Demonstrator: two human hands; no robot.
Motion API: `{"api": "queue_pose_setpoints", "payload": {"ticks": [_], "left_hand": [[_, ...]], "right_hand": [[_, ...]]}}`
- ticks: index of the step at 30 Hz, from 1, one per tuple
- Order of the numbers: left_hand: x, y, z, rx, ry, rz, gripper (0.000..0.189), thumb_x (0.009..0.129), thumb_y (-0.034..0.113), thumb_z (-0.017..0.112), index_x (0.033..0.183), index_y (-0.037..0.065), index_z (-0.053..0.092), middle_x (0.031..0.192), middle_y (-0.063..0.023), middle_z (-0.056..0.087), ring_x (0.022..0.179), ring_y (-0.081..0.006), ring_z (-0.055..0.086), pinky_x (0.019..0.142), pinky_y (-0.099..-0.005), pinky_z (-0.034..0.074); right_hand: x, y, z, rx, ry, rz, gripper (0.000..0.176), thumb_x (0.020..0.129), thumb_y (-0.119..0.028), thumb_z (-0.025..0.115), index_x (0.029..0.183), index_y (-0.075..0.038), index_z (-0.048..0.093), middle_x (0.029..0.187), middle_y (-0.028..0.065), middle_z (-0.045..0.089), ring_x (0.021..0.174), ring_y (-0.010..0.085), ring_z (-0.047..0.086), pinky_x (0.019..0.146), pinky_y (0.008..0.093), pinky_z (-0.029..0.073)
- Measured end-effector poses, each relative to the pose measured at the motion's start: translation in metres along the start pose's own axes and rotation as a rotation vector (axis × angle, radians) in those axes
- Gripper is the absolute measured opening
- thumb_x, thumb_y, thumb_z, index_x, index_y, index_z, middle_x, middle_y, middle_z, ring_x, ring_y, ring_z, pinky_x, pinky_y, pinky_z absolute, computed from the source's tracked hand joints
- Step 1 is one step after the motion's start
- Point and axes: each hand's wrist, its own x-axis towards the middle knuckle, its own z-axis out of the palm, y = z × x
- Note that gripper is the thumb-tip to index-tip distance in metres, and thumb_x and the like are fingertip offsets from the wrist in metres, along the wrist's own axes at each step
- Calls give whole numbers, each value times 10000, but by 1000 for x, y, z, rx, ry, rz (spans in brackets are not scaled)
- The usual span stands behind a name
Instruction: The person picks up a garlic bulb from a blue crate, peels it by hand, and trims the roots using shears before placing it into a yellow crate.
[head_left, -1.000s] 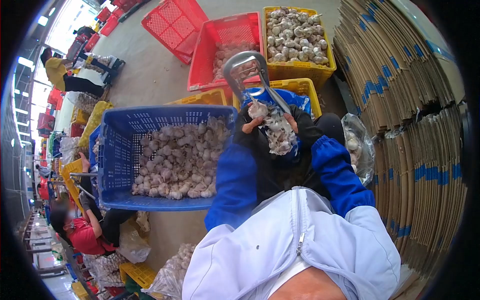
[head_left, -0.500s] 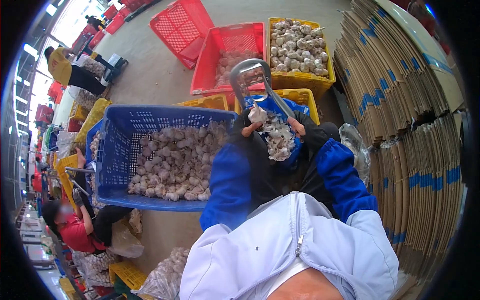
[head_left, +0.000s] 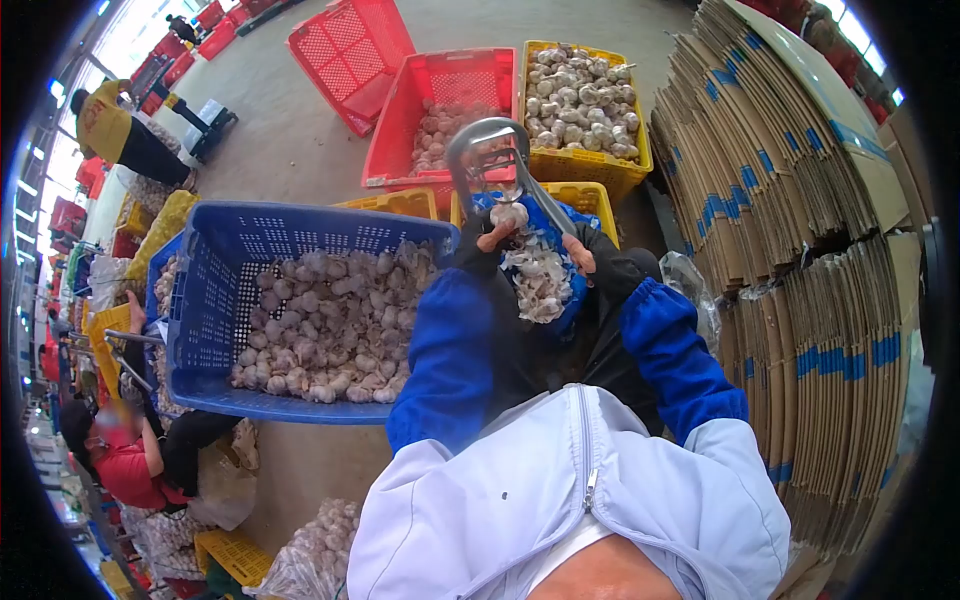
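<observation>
Pinched by the left hand [head_left: 488, 242], upper centre, the garlic bulb [head_left: 509, 215] could be gouged if the metal cutter [head_left: 548, 208], clasped in the right hand [head_left: 583, 256], is tilted.

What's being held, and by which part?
The left hand has a garlic bulb by its near side; the right hand grips a metal tool by its handle.

We see tall stacks of flattened brown cardboard [head_left: 770, 150] along one side.
A worker in a yellow top [head_left: 105, 122] stands beyond the grey concrete floor [head_left: 270, 95]; a person in a red shirt [head_left: 125, 470] sits nearer us.
</observation>
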Motion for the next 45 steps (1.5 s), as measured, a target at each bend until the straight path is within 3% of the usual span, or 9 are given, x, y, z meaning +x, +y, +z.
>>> {"api": "queue_pose_setpoints", "payload": {"ticks": [5, 9, 10, 19, 23, 26, 27, 34, 45], "left_hand": [[3, -9, -5, -325, 12, -112, 351, 824, 260, 553, 1062, 2, 535, 982, -73, 583, 839, -158, 562, 731, -281, 434], [7, -27, -19, -338, 49, -140, 356, 829, 261, 546, 1070, -1, 527, 973, -87, 587, 837, -157, 568, 722, -274, 438], [6, -24, -19, -290, 68, -149, 383, 808, 275, 575, 1070, 0, 523, 953, -95, 592, 827, -160, 572, 713, -276, 444], [-9, -45, -12, -27, 177, 131, 323, 772, 206, 603, 1013, 18, 498, 861, -41, 568, 729, -141, 556, 684, -256, 445], [-48, -29, 15, -173, 376, -30, 261, 824, 213, 526, 1020, 49, 475, 856, -48, 550, 731, -148, 555, 650, -268, 451], [-58, -46, 24, 463, 408, 193, 278, 845, 254, 503, 1018, 37, 483, 814, -88, 585, 701, -178, 576, 620, -285, 459], [-58, -54, 26, 518, 445, 227, 284, 842, 258, 508, 1009, 29, 492, 804, -91, 591, 703, -174, 579, 627, -279, 459], [-59, -71, 39, -137, 627, 11, 269, 845, 202, 507, 1031, 8, 503, 855, -81, 599, 745, -156, 581, 682, -254, 453], [-98, -51, 78, -23, 439, 47, 303, 858, 123, 490, 1139, 14, 457, 1049, -69, 543, 931, -153, 534, 823, -253, 409]], "right_hand": [[11, 33, 15, -241, 203, -133, 410, 840, -356, 489, 1030, 8, 502, 822, 191, 568, 732, 305, 559, 677, 373, 435], [15, 48, 32, -413, 433, -323, 233, 826, -276, 545, 859, -49, 504, 684, 144, 545, 619, 295, 545, 577, 396, 414], [19, 52, 35, -404, 423, -283, 474, 791, -382, 549, 1017, 34, 530, 800, 250, 578, 729, 367, 581, 640, 429, 456], [65, 90, 53, -502, 626, -502, 350, 799, -362, 544, 882, -22, 544, 631, 201, 557, 580, 376, 555, 516, 448, 439], [12, 27, 47, -612, 951, -688, 325, 809, -316, 547, 956, -27, 536, 859, 167, 569, 745, 322, 568, 642, 391, 460], [8, 11, 86, 671, 121, -163, 361, 871, -376, 438, 912, -31, 535, 768, 64, 534, 709, 142, 521, 630, 257, 425], [-2, -3, 80, 891, -372, -254, 254, 835, -267, 516, 811, -21, 576, 668, 16, 549, 635, 128, 545, 554, 249, 427], [-2, -20, 150, 959, 728, -295, 140, 778, -163, 596, 806, -26, 591, 722, 18, 564, 567, 86, 499, 555, 208, 407], [-9, 2, 80, 964, -28, 173, 299, 814, -317, 553, 834, -19, 552, 751, 86, 561, 746, 208, 586, 597, 293, 489]]}}
